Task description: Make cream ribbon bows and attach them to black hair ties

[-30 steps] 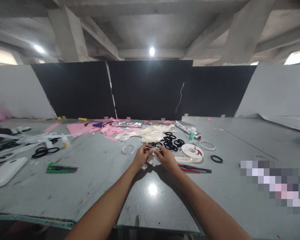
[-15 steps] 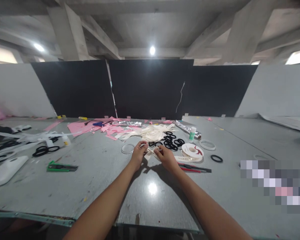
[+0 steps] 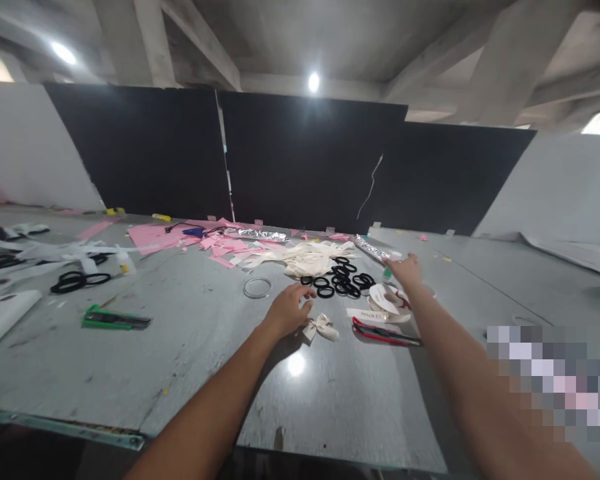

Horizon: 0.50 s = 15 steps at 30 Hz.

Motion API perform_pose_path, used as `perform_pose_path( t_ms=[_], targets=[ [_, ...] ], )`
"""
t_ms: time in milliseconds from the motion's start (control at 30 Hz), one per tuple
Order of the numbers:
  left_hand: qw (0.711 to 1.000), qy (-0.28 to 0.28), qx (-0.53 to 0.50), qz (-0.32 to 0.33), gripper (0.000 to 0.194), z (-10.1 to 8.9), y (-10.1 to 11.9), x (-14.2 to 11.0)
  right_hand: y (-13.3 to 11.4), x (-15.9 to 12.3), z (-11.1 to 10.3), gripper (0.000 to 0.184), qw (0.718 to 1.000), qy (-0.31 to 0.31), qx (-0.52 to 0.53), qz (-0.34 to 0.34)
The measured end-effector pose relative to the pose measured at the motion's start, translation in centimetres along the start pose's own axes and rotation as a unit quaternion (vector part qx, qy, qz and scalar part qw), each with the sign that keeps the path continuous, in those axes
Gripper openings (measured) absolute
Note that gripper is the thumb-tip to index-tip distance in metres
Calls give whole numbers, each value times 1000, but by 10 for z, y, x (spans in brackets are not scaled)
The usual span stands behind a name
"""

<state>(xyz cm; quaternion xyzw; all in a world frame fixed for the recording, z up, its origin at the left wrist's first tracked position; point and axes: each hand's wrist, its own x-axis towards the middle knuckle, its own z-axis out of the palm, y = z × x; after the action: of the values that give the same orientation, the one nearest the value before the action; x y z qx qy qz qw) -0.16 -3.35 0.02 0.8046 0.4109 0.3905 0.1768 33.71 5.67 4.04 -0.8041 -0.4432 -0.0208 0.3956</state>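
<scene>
A cream ribbon bow [image 3: 321, 328] lies on the grey table [image 3: 200, 373]. My left hand [image 3: 291, 308] is just to its left, fingers apart and holding nothing. Farther off to the right, my right hand [image 3: 406, 272] has its fingers at a small bottle with a green label [image 3: 387, 274], partly hidden by the hand. Below that hand sit a white ribbon spool [image 3: 386, 298] with printed ribbon and a red utility knife [image 3: 383, 332]. Black rings [image 3: 347, 280] are heaped between the hands, beside a pile of cream ribbon strips [image 3: 310, 257].
A clear ring [image 3: 257, 287] lies left of my left hand. A green utility knife [image 3: 115, 319], black-handled scissors [image 3: 75, 281] and a small white bottle [image 3: 125, 261] are at the left. Pink scraps [image 3: 165, 237] and foil packs [image 3: 263, 235] lie along the black partition [image 3: 305, 160].
The bow has been let go and now rests on the table. My right hand has moved away to the bottle on the right, and my left hand has opened. The view has tilted.
</scene>
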Motion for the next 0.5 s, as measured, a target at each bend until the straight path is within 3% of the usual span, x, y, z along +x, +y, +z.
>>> perform_pose_path(
  t_ms=[67,167,267,333,400,500],
  targets=[
    [999,1,-31,9,20,-1,4,1,6,4,9,57,998,-38,-41,-8],
    [998,-9,-55,14,19,3,9,0,3,-1,15,39,999,-6,-45,-20],
    [998,-16,-66,19,21,8,12,-1,-15,-14,10,41,996,69,59,-25],
    [997,7,-81,10,24,10,14,-2,-33,-32,7,42,977,70,203,-20],
    [994,45,-102,-4,28,11,13,-2,-52,-59,6,38,926,-49,372,-34],
    [985,88,-150,-20,32,12,11,-1,-73,-111,6,34,857,-227,457,-76]
  ],
)
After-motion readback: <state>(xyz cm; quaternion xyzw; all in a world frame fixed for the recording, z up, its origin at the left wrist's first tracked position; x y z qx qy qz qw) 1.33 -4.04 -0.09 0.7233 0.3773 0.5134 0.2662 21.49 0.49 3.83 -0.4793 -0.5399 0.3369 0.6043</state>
